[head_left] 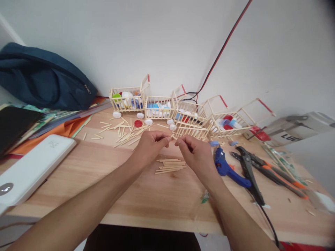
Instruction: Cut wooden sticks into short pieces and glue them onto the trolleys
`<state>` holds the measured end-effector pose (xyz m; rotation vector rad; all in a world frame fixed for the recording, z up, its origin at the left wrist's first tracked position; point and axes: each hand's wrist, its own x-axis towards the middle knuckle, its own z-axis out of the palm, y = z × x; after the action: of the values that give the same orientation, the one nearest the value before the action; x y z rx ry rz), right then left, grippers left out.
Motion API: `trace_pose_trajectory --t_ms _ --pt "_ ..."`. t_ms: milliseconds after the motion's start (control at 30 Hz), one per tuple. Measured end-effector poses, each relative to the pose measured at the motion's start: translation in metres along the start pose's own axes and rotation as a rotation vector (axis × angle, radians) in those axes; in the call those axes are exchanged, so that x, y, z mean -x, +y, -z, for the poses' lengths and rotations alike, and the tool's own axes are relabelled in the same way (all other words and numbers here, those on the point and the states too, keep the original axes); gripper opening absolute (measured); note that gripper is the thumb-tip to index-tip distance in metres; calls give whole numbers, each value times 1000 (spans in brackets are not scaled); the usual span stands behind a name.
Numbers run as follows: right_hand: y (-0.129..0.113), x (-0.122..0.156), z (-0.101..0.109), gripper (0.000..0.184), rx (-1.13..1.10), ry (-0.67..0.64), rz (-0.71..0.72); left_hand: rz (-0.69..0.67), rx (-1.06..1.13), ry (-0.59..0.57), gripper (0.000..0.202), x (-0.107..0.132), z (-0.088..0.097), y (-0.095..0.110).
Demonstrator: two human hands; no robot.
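Observation:
My left hand point(151, 143) and my right hand point(195, 153) meet over the wooden table point(110, 181), fingers pinched together. Between the fingertips sits a short thin wooden stick point(172, 138), gripped at both ends. Just below the hands lies a small stack of cut sticks point(170, 166). Behind them a loose scatter of sticks point(125, 132) covers the table. Several small carts point(154, 106) built from sticks stand in a row at the back, filled with coloured bottle caps.
A blue glue gun point(226, 168) and black and orange pliers point(264, 167) lie right of my right hand, with a cord running to the front edge. A white device point(31, 164), papers and a dark blue bag point(44, 78) fill the left. A grey case point(295, 130) sits far right.

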<state>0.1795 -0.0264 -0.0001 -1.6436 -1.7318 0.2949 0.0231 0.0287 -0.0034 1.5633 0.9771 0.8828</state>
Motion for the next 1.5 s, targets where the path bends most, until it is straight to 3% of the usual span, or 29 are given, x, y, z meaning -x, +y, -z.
trace_pose_trajectory --t_ms 333,467,1033,1500 --pt "-3 -2 1 30 -49 -13 -40 95 116 24 20 -1 -1 5" --pt "-4 -2 2 24 -47 -38 -70 99 104 34 22 0 -1 5" --pt "-4 -1 1 18 39 28 11 146 147 22 11 -2 -2 2" --pt "-2 2 -3 21 126 36 67 -32 -99 52 23 -1 -2 -6"
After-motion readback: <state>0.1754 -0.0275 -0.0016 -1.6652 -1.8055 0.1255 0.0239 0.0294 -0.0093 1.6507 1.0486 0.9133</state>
